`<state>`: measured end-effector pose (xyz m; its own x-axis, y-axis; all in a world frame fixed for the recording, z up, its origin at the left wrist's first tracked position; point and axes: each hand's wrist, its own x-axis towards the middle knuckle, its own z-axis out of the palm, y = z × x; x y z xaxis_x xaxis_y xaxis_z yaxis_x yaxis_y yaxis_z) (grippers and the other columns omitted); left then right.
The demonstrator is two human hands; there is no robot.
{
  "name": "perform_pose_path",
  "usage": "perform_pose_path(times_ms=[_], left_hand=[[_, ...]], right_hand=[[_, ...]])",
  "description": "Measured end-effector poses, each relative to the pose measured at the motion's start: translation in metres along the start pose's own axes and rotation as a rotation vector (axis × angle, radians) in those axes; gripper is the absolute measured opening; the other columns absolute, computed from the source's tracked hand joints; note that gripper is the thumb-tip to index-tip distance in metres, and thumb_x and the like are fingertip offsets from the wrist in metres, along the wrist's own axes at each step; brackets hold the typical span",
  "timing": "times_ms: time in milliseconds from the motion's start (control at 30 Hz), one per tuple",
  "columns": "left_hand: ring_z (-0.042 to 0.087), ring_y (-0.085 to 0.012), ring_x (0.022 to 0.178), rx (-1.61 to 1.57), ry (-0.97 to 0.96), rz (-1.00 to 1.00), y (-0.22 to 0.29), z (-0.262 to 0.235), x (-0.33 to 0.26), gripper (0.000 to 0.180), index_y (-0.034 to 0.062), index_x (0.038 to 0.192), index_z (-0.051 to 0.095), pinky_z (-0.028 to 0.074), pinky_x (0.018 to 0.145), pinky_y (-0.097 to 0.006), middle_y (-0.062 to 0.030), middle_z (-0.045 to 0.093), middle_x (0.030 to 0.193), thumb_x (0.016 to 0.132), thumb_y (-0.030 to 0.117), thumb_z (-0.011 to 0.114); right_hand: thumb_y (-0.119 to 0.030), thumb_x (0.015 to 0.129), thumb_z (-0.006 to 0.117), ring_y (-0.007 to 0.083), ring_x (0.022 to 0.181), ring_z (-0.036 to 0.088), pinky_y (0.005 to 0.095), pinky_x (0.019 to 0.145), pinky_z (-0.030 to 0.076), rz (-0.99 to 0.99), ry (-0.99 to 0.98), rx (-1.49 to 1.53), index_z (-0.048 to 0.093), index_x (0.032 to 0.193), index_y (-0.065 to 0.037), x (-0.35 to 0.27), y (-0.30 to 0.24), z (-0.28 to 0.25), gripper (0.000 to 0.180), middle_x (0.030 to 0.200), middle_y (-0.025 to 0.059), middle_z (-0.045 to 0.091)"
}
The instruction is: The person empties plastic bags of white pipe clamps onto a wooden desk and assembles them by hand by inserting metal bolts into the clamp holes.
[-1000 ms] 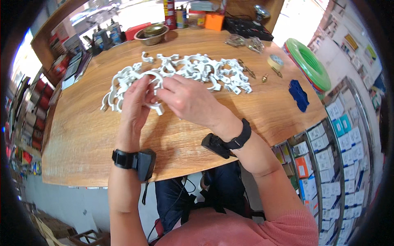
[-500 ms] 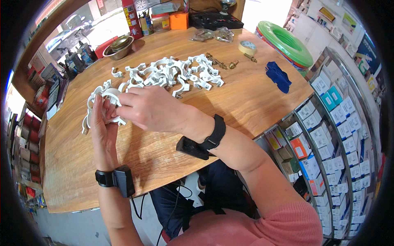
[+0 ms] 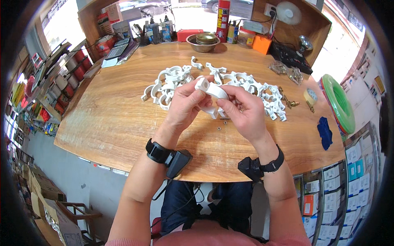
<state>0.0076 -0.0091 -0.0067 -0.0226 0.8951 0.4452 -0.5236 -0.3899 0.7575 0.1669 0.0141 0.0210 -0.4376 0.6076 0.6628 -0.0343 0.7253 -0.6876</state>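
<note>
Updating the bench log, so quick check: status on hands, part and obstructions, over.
Left hand and right hand: both gripping white clamp. Clamp above tabletop. Small loose nuts near right hand; more clamps beyond.

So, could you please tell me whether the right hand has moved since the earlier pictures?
Yes: judged against the green coil at the table's right edge, the right hand has moved rightward, closer to the coil.

Bright daylight enters through the window (image 3: 186, 20) beyond the surface (image 3: 111, 110); the opening (image 3: 341, 41) at right glares white. Soft shadows fall toward the near edge. Fisheye distortion bows the shelving (image 3: 356, 180), corners blacken, and the periphery softens.
</note>
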Motion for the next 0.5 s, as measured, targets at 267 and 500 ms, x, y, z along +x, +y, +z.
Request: perform_pose_path(times_ms=[267, 500], left_hand=[[0.05, -0.0077, 0.073, -0.034, -0.04, -0.018, 0.0014, -0.0025, 0.002, 0.046, -0.0021, 0.116, 0.047, 0.043, 0.066, -0.022, -0.002, 0.055, 0.088, 0.08, 0.023, 0.059], [0.049, -0.0077, 0.072, -0.098, -0.08, -0.045, 0.002, -0.0034, 0.0036, 0.036, -0.0011, 0.112, 0.049, 0.042, 0.066, -0.022, -0.0017, 0.055, 0.084, 0.083, 0.019, 0.055]], right_hand=[[-0.011, 0.075, 0.063, 0.0095, 0.056, 0.056, 0.022, 0.049, 0.044, -0.108, -0.004, -0.099, 0.058, 0.093, 0.001, 0.0033, -0.0051, -0.0013, 0.022, 0.071, 0.0096, 0.061], [-0.011, 0.075, 0.062, 0.0077, 0.052, 0.053, 0.0211, 0.046, 0.042, 0.006, -0.014, -0.016, 0.058, 0.093, 0.002, 0.0015, 0.0025, 0.0004, 0.022, 0.068, 0.008, 0.06]])
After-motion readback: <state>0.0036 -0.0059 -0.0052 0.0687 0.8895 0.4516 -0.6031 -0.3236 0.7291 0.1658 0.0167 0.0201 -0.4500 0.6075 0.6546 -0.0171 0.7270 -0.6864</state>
